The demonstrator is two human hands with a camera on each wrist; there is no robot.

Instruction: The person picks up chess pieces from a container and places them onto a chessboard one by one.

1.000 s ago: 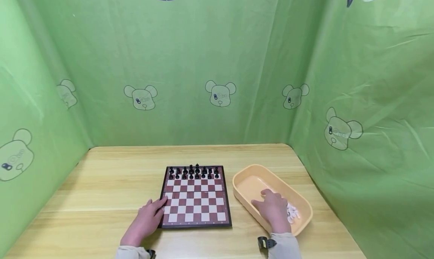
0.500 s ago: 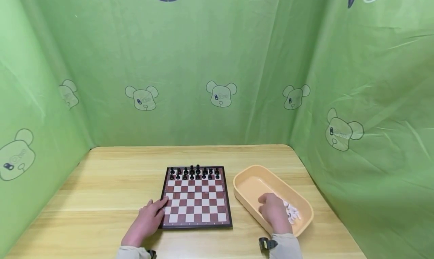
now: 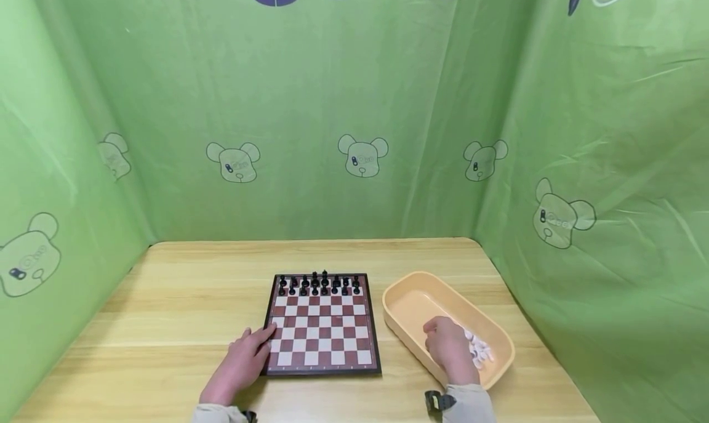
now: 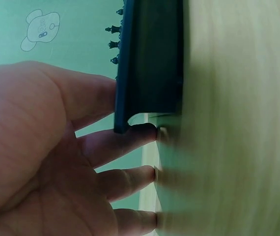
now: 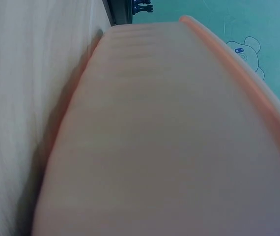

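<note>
My left hand (image 3: pixel 242 358) rests at the left side of the chessboard (image 3: pixel 317 330), one finger lying on its top near the edge. In the left wrist view the other fingers (image 4: pixel 127 183) reach down to the table beside the board's dark side (image 4: pixel 152 59). Black chess pieces (image 3: pixel 315 282) stand in two rows along the far side of the board. My right hand (image 3: pixel 450 349) is down inside the peach plastic bin (image 3: pixel 410 287), fingers bent downward; their tips and anything between them are hidden. White chess pieces (image 3: pixel 480 352) lie heaped beside that hand.
The bin stands right of the board on a light wooden table (image 3: pixel 183 300), and its outer wall (image 5: pixel 145 128) fills the right wrist view. Green cloth (image 3: pixel 299 207) with bear prints hangs behind and on both sides.
My right hand's fingers, spread apart over the bin a second ago, have drawn together and bent downward inside it. The left hand stays at the board's edge.
</note>
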